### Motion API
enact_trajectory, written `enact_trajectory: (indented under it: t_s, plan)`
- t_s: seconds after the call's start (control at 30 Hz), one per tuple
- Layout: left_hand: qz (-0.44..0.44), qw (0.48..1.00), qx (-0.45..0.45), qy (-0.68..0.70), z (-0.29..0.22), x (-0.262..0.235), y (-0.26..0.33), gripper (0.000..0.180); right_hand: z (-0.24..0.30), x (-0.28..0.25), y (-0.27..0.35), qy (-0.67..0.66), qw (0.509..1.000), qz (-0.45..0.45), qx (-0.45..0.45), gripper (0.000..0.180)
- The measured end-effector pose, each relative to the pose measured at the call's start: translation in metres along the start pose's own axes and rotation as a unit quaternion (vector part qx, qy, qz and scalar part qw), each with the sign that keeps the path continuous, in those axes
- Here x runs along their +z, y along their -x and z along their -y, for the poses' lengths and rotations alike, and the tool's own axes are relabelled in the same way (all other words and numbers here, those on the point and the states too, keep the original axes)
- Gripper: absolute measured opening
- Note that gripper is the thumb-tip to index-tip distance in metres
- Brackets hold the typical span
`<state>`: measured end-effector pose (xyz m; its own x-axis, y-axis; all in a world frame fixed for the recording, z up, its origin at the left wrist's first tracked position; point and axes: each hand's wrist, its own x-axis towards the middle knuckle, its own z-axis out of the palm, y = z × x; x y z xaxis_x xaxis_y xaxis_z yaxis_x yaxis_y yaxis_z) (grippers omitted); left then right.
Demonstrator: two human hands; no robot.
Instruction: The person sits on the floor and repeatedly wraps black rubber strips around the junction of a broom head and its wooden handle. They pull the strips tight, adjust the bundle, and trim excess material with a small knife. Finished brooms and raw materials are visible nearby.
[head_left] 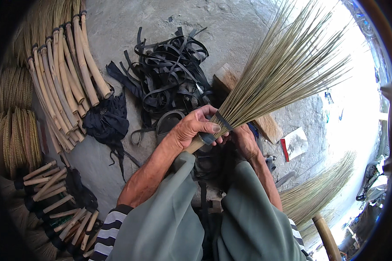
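A grass broom (283, 69) lies slantwise over my knees, its bristles fanned out to the upper right and its short pale handle toward my left thigh. Round its neck my left hand (198, 126) is closed, thumb on top. A narrow black rubber strip (223, 120) crosses the base of the bristles, just past the thumb; a wider black band (207, 138) wraps the handle's top. My right hand (245, 141) is at the lower right side of the bristles, by the strip's end. Its fingers are mostly hidden behind the broom, so its grip does not show.
A tangle of black rubber strips (172, 65) lies ahead on the grey floor. Finished-looking brooms with long handles (52, 82) are stacked at left, shorter handles (61, 195) below. At right are a wooden block (268, 128), a clear packet (296, 143) and loose bristles (322, 187).
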<state>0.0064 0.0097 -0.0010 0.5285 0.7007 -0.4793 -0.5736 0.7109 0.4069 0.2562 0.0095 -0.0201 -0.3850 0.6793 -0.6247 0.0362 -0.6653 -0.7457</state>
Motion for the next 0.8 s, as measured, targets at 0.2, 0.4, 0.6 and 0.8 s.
enact_trajectory:
  t_s: [0.2,0.4,0.6,0.8]
  plan:
    - [-0.052,0.993,0.033,-0.101,-0.005,-0.001,-0.001,0.073,0.008,-0.012,0.024,0.122,0.992,0.005,-0.008,0.035]
    - [-0.077,0.934,0.127,-0.325,-0.003,0.01,-0.01,0.07,0.022,-0.002,0.033,0.299,0.946,-0.061,-0.112,0.037]
    - [-0.15,0.782,0.082,-0.599,-0.007,0.031,-0.011,0.078,0.027,0.006,0.036,0.302,0.944,-0.08,-0.11,0.035]
    - [-0.213,0.705,0.035,-0.675,-0.018,0.039,-0.02,0.07,0.031,0.008,0.049,0.302,0.913,-0.083,-0.261,0.03]
